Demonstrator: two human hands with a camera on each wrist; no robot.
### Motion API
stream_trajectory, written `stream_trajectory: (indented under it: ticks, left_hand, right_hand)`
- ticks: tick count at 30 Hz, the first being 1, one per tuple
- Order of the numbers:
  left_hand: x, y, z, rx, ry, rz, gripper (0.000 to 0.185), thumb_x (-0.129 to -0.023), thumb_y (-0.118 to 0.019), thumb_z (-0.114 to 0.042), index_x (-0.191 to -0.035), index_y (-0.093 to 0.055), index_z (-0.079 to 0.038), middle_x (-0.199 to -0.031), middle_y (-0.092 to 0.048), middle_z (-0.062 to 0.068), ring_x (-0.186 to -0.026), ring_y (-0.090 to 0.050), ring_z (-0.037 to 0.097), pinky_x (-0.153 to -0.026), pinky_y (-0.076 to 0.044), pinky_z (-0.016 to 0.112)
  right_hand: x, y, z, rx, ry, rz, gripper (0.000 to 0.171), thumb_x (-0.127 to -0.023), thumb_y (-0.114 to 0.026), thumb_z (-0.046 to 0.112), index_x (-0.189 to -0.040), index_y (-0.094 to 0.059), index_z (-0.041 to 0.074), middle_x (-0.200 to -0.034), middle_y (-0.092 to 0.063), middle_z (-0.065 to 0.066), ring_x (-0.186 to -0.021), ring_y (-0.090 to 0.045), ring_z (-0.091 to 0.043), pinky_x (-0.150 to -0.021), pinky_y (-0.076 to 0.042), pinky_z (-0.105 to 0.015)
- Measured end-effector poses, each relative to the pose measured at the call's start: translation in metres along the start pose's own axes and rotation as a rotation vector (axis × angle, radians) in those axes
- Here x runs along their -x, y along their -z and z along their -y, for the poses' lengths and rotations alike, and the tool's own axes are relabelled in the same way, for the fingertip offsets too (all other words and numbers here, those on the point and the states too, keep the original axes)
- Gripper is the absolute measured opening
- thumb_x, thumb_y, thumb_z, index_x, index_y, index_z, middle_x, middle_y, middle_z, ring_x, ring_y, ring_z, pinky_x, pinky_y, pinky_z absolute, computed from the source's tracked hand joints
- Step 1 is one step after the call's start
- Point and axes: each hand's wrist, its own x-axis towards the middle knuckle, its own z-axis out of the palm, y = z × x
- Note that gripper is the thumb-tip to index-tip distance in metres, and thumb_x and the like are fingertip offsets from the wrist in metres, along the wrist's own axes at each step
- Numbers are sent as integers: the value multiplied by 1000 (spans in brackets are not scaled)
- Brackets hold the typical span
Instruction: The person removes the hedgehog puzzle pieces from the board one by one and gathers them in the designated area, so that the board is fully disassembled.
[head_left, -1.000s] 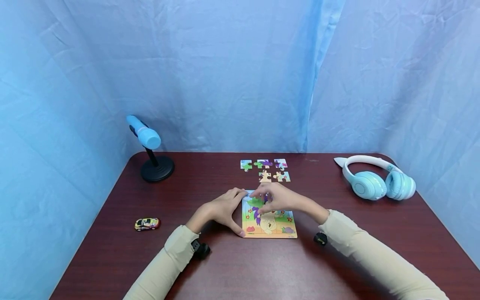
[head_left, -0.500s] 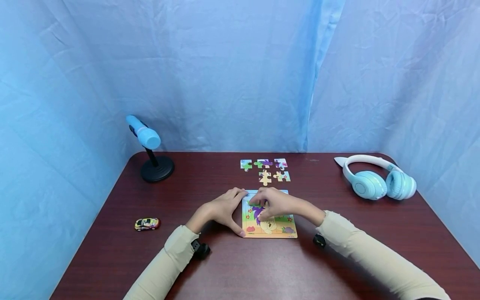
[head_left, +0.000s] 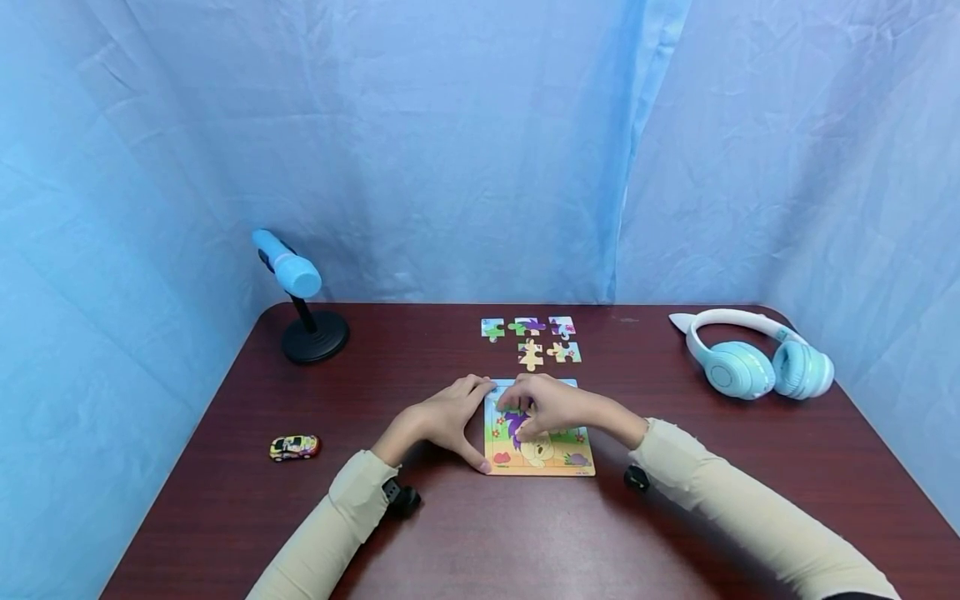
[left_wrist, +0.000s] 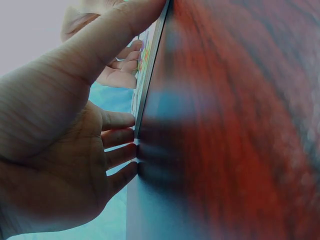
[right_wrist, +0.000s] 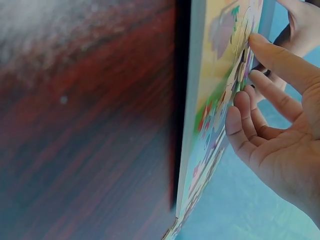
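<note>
Puzzle board [head_left: 555, 462] lies flat on the dark red tabletop [head_left: 465, 533], near the middle and close to the person. Its picture shows a cartoon animal with purple hair, flowers and green grass. The left hand [head_left: 442, 419] braces the board's left edge: the thumb lies along the near-left corner and the straight fingers [left_wrist: 120, 137] touch the far-left edge, so this grip is spread, not curled round anything. The right hand [head_left: 551, 406] rests over the board's upper part, its fingertips [right_wrist: 240, 107] bent down against the pieces there; whether this grip pinches a piece or only presses cannot be told. Beyond the board, well apart from it, five loose puzzle pieces [head_left: 531, 340] lie in two short rows. Farther out, pale blue headphones [head_left: 757, 360] sit at the right, a blue microphone on a black stand [head_left: 300, 292] at the far left, and a small toy car [head_left: 295, 447] near the left edge.
</note>
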Motion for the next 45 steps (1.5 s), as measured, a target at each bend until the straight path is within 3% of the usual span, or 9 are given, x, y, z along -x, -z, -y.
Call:
stream_trajectory:
  ticks: [30,39,45]
  left_hand:
    - [-1,-1,2,0,-1,8,122,-71,-90,-55,-160,-24,-5,-156,-32,12,-145,-33,29,-120,-34,45]
    - [-2,-1,1,-8,-12,9,122,-71,-90,-55,-160,-24,-3,-156,-32,14,-145,-34,29,-119,-34,46]
    - [-2,-1,2,-7,-12,6,122,-71,-90,-54,-160,-24,-3,-156,-33,14,-145,-34,30,-120,-34,46]
  right_hand:
    - [1,-2,6,43,-26,-6,42,-80,-85,11,-120,-72,8,-103,-61,-5,-91,-56,-16,-78,-51,-24]
    - [2,-1,5,55,15,2,42,-81,-79,11,-122,-73,3,-107,-63,-9,-88,-56,-18,-72,-49,-23]
    - [2,-1,3,47,39,-4,39,-83,-77,13,-121,-74,4,-108,-65,-9,-90,-58,-18,-75,-52,-24]
